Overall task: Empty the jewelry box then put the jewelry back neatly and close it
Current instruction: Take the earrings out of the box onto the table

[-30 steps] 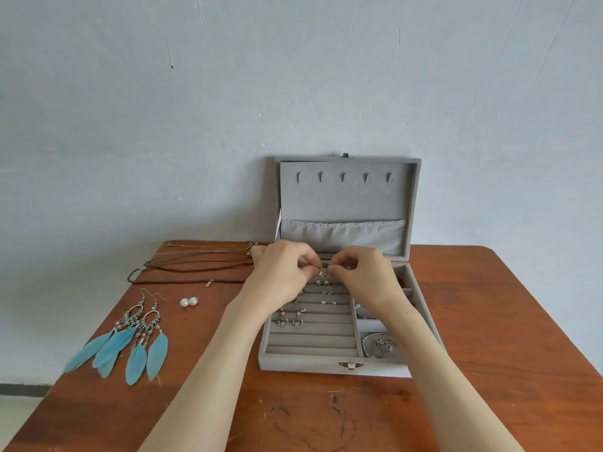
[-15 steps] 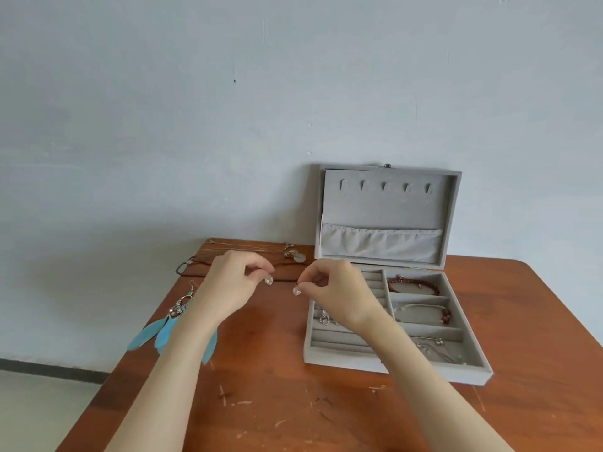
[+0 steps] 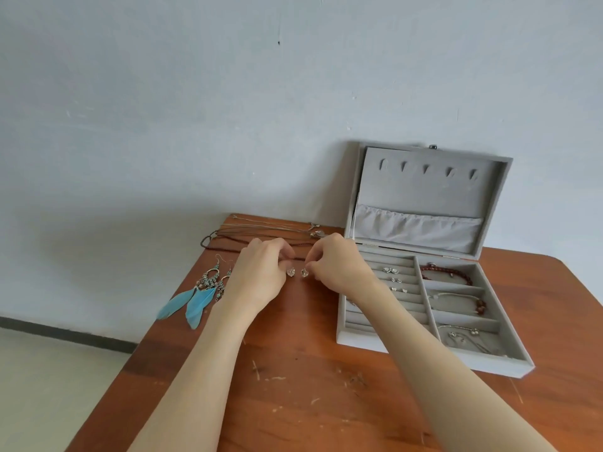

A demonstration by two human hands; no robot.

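Scratched wooden surface (image 3: 293, 386) nearest. Just left of the open jewelry box (image 3: 359, 340): left hand (image 3: 261, 275) and right hand (image 3: 336, 269), fingers curled, each pinching one small clear earring (image 3: 290, 272) low over the wood, likely to lay the pair side by side. Farther left of the box, blue feather earrings (image 3: 192, 301); beyond the hands, necklaces (image 3: 248, 234) laid straight. Bracelets and studs left inside the box.

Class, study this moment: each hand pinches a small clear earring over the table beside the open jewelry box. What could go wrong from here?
1. The left hand and right hand each pinch a tiny clear earring by fingertips only; one might slip and roll off the table.
2. The forearm lies across the jewelry box and might nudge it.
3. The feather earrings lie near the table's edge, easily brushed off.
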